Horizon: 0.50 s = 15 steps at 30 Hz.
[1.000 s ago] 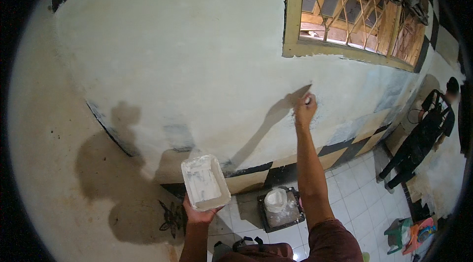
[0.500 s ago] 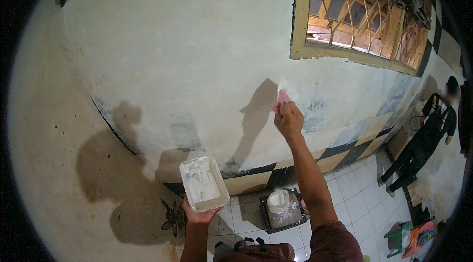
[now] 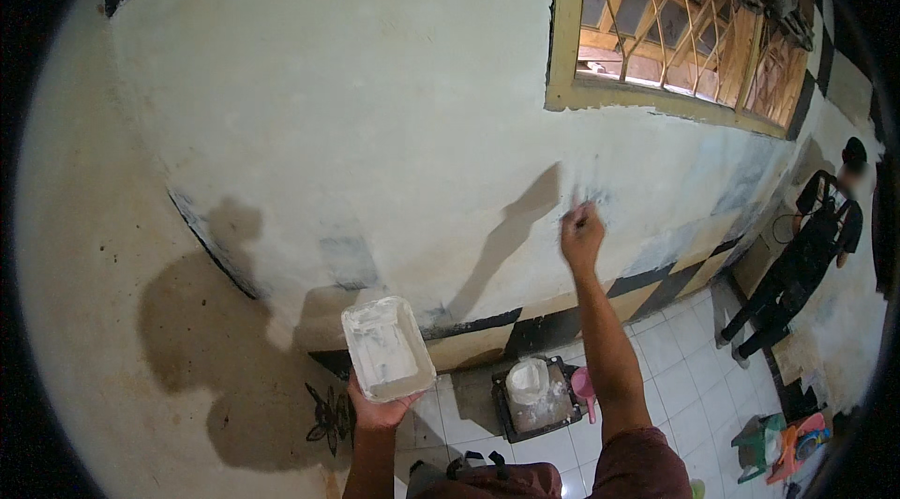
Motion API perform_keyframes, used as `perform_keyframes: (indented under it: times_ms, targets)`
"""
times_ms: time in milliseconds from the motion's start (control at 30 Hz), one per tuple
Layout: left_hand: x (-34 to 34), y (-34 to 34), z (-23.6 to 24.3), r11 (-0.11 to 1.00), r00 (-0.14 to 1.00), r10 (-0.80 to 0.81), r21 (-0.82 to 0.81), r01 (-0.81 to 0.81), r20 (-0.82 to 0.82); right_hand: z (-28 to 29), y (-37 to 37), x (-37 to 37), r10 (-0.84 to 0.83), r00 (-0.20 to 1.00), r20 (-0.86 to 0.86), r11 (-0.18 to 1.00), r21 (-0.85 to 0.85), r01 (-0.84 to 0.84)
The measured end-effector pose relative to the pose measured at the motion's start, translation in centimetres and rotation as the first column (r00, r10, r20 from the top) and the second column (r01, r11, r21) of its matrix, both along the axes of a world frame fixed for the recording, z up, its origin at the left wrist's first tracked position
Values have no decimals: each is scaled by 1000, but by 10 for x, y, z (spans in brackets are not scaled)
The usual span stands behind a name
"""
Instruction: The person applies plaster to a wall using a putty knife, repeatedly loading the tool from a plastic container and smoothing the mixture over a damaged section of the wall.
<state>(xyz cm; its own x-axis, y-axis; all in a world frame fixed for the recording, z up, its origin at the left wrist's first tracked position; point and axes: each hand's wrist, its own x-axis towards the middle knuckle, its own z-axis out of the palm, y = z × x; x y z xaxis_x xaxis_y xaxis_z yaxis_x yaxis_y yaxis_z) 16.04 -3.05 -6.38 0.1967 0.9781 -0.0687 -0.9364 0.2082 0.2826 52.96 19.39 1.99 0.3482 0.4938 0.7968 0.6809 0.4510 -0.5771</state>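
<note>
My left hand (image 3: 379,412) is closed round the lower end of a white rectangular tub (image 3: 427,360), tilted so its inside faces up, with white putty smeared on its walls and floor. Reaching up to the wall (image 3: 422,124), my right hand (image 3: 582,241) is closed on a pink putty scraper (image 3: 577,203). The scraper appears nearly edge-on and blurred, so contact with the wall is hard to judge. Beside it, a dark grey patch (image 3: 595,196) shows through the pale coating.
A dark stand (image 3: 548,426) on the tiled floor bears a white container (image 3: 528,382) and a pink dipper (image 3: 583,383). A barred window (image 3: 562,91) is above right. A person in dark clothes (image 3: 797,255) stands at the right, near coloured plastic stools (image 3: 759,447).
My right hand has moved right along the wall with the scraper, which has turned from flat-on to edge-on. White putty that showed at its blade is out of sight. The tub stays put.
</note>
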Motion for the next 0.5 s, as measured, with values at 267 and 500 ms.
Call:
perform_keyframes:
  times_ms: [267, 500]
  targets:
    - [3, -4, 5, 989, 988, 144, -40, -146, -52, 42, 53, 47, 41, 979, -198, 984, 176, -6]
    - [0, -10, 11, 962, 975, 220, -167, -217, 4, 32, 26, -106, 434, 877, 205, 900, -44, -434]
